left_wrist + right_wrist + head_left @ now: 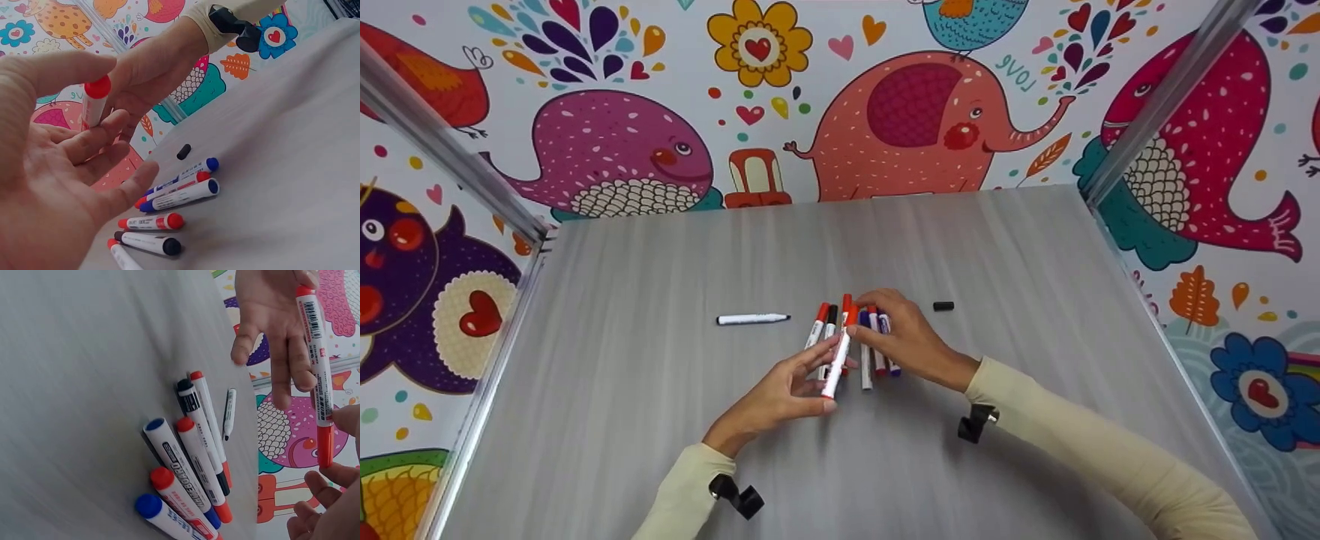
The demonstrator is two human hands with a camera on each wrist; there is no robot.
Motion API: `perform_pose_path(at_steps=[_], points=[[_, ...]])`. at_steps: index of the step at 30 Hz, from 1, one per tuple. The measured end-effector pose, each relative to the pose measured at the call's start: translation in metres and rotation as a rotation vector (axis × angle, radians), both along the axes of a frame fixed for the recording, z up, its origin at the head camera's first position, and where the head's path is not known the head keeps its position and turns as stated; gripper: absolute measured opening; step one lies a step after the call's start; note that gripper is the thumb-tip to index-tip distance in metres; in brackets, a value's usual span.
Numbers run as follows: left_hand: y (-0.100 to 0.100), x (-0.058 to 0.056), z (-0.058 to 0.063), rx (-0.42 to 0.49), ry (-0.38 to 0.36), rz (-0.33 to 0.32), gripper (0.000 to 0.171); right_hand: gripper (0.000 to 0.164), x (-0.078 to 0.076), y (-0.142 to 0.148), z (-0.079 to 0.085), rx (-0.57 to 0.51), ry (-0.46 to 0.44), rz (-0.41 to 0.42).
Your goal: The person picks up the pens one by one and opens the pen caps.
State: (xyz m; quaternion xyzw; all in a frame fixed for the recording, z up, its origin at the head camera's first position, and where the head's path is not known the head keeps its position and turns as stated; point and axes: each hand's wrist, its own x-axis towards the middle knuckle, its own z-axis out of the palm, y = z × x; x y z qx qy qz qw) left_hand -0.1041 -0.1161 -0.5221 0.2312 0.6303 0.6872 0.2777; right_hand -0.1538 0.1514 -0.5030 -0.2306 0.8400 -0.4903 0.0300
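L hand (781, 390) & R hand (911, 331) pinch opposite ends of a red marker (838, 362), prob for steadiness, both grips narrow. It's above the counter (622, 337); loose black cap (943, 306) abt its 2 o'clock.

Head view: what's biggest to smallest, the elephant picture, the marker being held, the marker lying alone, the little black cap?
1. Elephant picture
2. Held marker (looks longer, perhaps only because it's nearer the camera)
3. Lone marker
4. Black cap
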Motion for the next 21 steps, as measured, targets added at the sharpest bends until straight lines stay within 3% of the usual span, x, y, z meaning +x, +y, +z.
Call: perform_pose_path(at_steps=[7, 14, 21], points=[[0.007, -0.002, -0.001, -0.035, -0.004, 0.058, 0.068, 0.039, 0.01, 0.001, -0.001, -0.042, -0.058, -0.105], [0.009, -0.006, 0.0, -0.123, 0.021, 0.104, 0.053, 0.046, 0.016, 0.002, -0.001, -0.02, -0.037, -0.071], [0.01, -0.013, 0.013, -0.256, 0.096, 0.11, 0.045, 0.039, 0.019, 0.006, -0.002, -0.002, -0.01, -0.039]])
